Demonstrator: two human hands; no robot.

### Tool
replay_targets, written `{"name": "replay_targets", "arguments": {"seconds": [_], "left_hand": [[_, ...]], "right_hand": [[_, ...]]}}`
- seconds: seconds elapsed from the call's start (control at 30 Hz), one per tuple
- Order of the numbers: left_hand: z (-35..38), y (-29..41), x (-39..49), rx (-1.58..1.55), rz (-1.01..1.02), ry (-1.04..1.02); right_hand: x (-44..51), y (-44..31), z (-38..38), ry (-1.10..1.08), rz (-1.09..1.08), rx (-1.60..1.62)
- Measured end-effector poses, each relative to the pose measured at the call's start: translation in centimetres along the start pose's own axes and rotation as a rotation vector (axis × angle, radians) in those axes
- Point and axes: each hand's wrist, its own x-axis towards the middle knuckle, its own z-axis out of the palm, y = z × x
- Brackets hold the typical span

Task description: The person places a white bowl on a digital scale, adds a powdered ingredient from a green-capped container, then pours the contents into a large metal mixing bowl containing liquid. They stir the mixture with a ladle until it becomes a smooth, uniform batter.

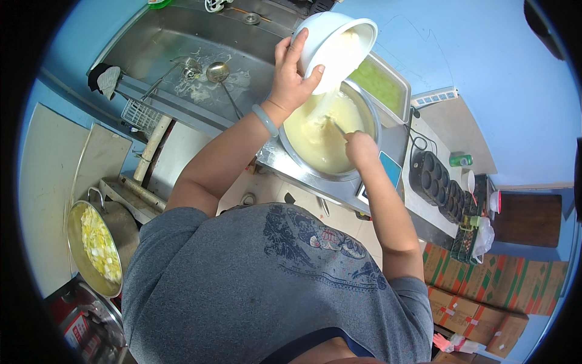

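Note:
My left hand [295, 73] grips a white bowl [313, 38] by its side and rim, tilted over a large metal basin [375, 132]. Pale liquid [328, 102] pours from the bowl into the pale yellow mixture [313, 141] in the basin. The handle of a metal utensil [337, 126] is in my right hand [361, 148]; its lower end is sunk in the mixture and hidden. A bangle [265, 120] circles my left wrist.
A steel sink [254, 63] with a ladle [218, 72] lies to the left. Behind the basin stands a tray of green contents [382, 82]. A scale [390, 168] and dark molds [432, 177] are at right. A pot of chopped vegetables [120, 236] stands lower left.

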Motion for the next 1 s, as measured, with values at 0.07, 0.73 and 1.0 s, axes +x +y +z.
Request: {"name": "replay_targets", "arguments": {"seconds": [0.07,0.73,1.0], "left_hand": [[-0.1,0.0,-0.1,-0.025,-0.03,-0.007],[-0.6,0.2,-0.1,0.002,0.014,-0.001],[-0.6,0.2,-0.2,-0.01,0.016,0.0]], "right_hand": [[0.2,1.6,0.0,-0.013,0.078,-0.034],[-1.5,-1.0,-0.8,-0.075,-0.062,0.029],[-2.0,3.8,-0.3,-0.09,0.103,-0.044]]}}
